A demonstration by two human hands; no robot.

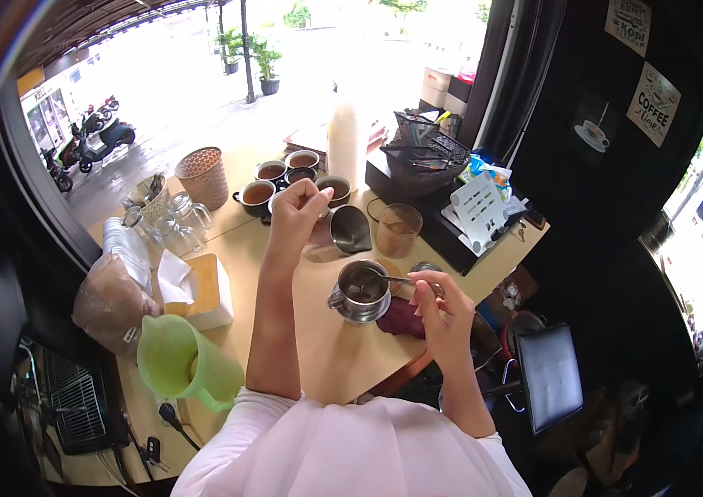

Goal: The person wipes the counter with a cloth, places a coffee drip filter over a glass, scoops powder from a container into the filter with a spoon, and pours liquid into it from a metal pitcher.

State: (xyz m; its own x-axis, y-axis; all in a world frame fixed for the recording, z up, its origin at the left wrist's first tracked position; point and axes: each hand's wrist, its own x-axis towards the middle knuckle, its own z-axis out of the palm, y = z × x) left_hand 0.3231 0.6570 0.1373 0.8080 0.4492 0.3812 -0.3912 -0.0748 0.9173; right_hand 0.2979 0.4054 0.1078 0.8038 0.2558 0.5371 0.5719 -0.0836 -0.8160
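Near the middle of the wooden table (318, 348), a metal cup (363, 286) with a side handle stands close to me. My right hand (442, 311) grips the handle of a spoon (399, 280), whose other end reaches into the cup. My left hand (297, 214) is raised beyond the cup with its fingers closed; what they hold, if anything, is hidden. It overlaps several dark cups of brown liquid (257, 193) in view. Right of that hand are a metal pitcher (350, 229) and a glass cup (398, 228). A dark red cloth (405, 318) lies beside the metal cup.
On the left are a green pitcher (177, 360), a tissue box (215, 290), glass jars (179, 224) and a woven basket (203, 178). A tall white bottle (345, 145) stands at the back. Black baskets (422, 149) and a paper stand (480, 211) occupy the right side.
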